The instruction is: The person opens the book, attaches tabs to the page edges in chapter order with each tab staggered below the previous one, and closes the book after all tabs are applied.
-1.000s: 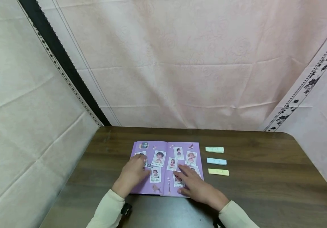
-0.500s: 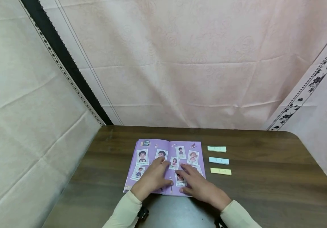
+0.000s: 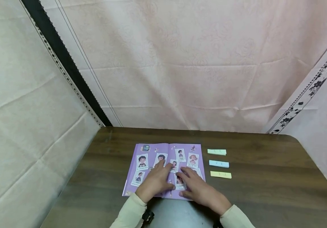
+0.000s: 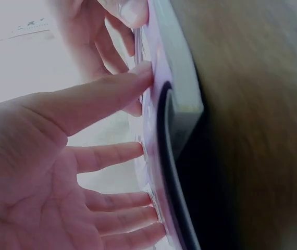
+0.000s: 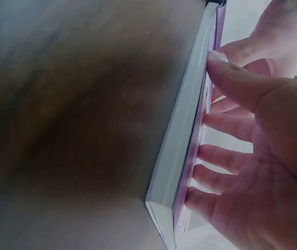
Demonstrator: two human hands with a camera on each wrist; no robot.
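Note:
A purple book (image 3: 133, 177) lies open on the wooden table, its pages printed with picture cards of cartoon figures. My left hand (image 3: 157, 180) rests on the left page near the spine, fingers spread and fingertips on the paper. In the left wrist view its thumb (image 4: 107, 94) touches the page by the book's lower edge. My right hand (image 3: 199, 190) rests on the right page, its fingertips against the paper in the right wrist view, over the thick page block (image 5: 177, 140). Both hands cover the lower middle of the spread.
Right of the book lie three paper strips in a column: a green strip (image 3: 216, 152), a blue strip (image 3: 219, 163) and a yellow strip (image 3: 220, 174). The wooden table (image 3: 271, 177) ends at the back against a pale curtain (image 3: 192, 79), with more cloth at both sides.
My left hand has slid from the left page's outer part rightward toward the spine, uncovering the cards at left. The left page's outer edge now reaches further left. My right hand stays nearly in place.

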